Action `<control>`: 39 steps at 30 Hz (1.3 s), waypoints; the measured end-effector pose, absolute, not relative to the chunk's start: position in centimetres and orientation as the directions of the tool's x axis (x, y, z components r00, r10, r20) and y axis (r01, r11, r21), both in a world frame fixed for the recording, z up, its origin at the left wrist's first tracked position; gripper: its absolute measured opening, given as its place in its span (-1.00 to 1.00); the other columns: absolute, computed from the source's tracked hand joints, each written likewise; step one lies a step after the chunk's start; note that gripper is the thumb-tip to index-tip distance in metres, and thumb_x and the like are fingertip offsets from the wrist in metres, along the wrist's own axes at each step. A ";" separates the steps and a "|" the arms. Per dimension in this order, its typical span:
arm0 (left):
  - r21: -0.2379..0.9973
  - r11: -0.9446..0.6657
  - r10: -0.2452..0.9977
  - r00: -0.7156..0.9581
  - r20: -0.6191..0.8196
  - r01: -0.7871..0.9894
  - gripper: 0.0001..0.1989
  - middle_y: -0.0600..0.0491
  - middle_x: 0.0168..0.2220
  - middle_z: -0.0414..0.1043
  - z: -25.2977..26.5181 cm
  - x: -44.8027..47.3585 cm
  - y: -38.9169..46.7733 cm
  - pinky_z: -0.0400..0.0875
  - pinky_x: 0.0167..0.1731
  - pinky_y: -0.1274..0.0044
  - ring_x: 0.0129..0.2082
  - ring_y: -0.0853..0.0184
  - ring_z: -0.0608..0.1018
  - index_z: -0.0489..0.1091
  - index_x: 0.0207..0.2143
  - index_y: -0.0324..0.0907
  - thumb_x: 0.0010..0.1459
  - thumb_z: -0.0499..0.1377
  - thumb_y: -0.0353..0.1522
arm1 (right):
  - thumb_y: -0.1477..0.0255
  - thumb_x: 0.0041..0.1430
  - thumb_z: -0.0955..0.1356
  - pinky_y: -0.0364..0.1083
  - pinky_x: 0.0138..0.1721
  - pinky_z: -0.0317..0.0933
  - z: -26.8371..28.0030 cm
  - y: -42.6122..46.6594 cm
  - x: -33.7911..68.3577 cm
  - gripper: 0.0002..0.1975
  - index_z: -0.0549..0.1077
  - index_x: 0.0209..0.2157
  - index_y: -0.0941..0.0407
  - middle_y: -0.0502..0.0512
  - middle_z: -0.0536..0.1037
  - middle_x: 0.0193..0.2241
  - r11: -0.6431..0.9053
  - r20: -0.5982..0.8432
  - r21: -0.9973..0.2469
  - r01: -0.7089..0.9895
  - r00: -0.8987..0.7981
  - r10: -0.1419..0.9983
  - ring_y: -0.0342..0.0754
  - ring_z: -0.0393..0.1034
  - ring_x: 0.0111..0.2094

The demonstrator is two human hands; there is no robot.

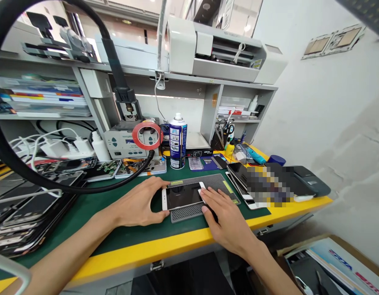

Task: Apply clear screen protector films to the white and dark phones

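Observation:
A white-framed smartphone (pixel 182 196) with a dark screen lies face up on a grey perforated mat (pixel 189 213). My left hand (pixel 143 200) holds its left end, thumb at the near corner and fingers at the far corner. Over the right end lies my right hand (pixel 224 217), its fingers and thumb pressed against the phone's edge and partly hiding it. A dark patch shows below the right palm; what it is I cannot make out. Yellow-green labels are on the mat's border.
A blue spray can (pixel 178 143) stands behind the mat. Stacked phones (pixel 35 213) lie at left, more phones (pixel 238 180) at right. A black hose (pixel 69 189) loops over the left side, near a red tape roll (pixel 148 135). A yellow edge (pixel 140 262) borders the bench.

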State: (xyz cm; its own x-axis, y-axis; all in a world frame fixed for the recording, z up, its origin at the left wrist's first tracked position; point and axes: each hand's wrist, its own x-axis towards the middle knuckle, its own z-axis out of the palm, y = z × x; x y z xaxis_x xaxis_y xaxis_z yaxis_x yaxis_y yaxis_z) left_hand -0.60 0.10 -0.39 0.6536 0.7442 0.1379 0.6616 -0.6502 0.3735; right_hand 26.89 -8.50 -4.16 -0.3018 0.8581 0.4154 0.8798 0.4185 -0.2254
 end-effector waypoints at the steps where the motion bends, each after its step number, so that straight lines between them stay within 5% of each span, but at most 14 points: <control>1: 0.363 -0.652 0.744 0.654 0.137 0.666 -0.31 -0.07 0.05 0.37 -0.4 -0.5 0.1 0.39 -0.02 0.38 0.05 0.04 0.43 0.28 0.18 -0.10 0.04 0.20 0.00 | 0.43 0.35 0.17 0.13 0.28 0.06 -4.1 -8.6 26.8 -0.55 0.29 0.24 0.09 0.05 0.33 0.23 0.434 0.416 -0.222 0.873 -0.317 0.852 0.03 0.12 0.28; 12: 0.424 -0.630 0.733 0.678 0.050 0.650 -0.37 -0.04 0.00 0.33 0.4 -1.0 0.3 0.38 -0.04 0.39 -0.01 0.09 0.42 0.32 0.12 -0.12 0.06 0.22 -0.01 | 0.44 0.37 0.16 0.18 0.27 0.04 -4.3 -9.0 26.2 -0.55 0.27 0.25 0.11 0.06 0.31 0.24 0.426 0.432 -0.155 0.891 -0.327 0.841 0.08 0.05 0.31; 20: 0.471 -0.582 0.753 0.658 0.005 0.663 -0.17 -0.07 0.15 0.23 0.7 -1.7 0.3 0.28 0.11 0.33 0.15 0.04 0.31 0.18 0.22 -0.13 -0.02 0.28 0.03 | 0.33 0.39 0.14 0.29 0.34 -0.25 -3.6 -9.4 22.3 -0.52 0.27 0.24 0.21 0.13 0.25 0.27 0.416 0.408 -0.188 0.890 -0.314 0.857 0.16 -0.04 0.34; 28: 0.470 -0.568 0.767 0.642 0.003 0.676 -0.41 0.00 -0.03 0.32 1.2 -2.1 0.2 0.34 0.01 0.36 0.00 0.11 0.40 0.34 0.04 -0.11 0.00 0.29 -0.07 | 0.32 0.41 0.10 0.32 0.33 -0.28 -3.4 -9.9 22.3 -0.52 0.22 0.28 0.12 0.03 0.19 0.30 0.418 0.359 -0.180 0.890 -0.336 0.871 0.16 -0.10 0.35; 34: 0.485 -0.551 0.751 0.657 -0.064 0.678 -0.35 -0.01 -0.03 0.31 1.3 -2.2 0.7 0.34 -0.06 0.41 0.00 0.12 0.38 0.38 0.03 -0.12 -0.03 0.28 0.05 | 0.33 0.42 0.08 0.30 0.33 -0.24 -4.0 -10.1 24.7 -0.51 0.19 0.29 0.17 0.04 0.16 0.30 0.306 0.322 -0.135 0.942 -0.251 0.913 0.13 -0.11 0.36; 39: 0.462 -0.583 0.746 0.666 -0.022 0.668 -0.31 -0.02 -0.07 0.31 1.2 -2.2 0.7 0.30 -0.06 0.40 -0.04 0.12 0.38 0.39 0.07 -0.13 -0.03 0.28 0.06 | 0.31 0.42 0.07 0.27 0.35 -0.36 -3.7 -10.1 20.2 -0.49 0.19 0.29 0.22 0.12 0.12 0.32 0.403 0.349 -0.185 0.896 -0.323 0.879 0.13 -0.17 0.37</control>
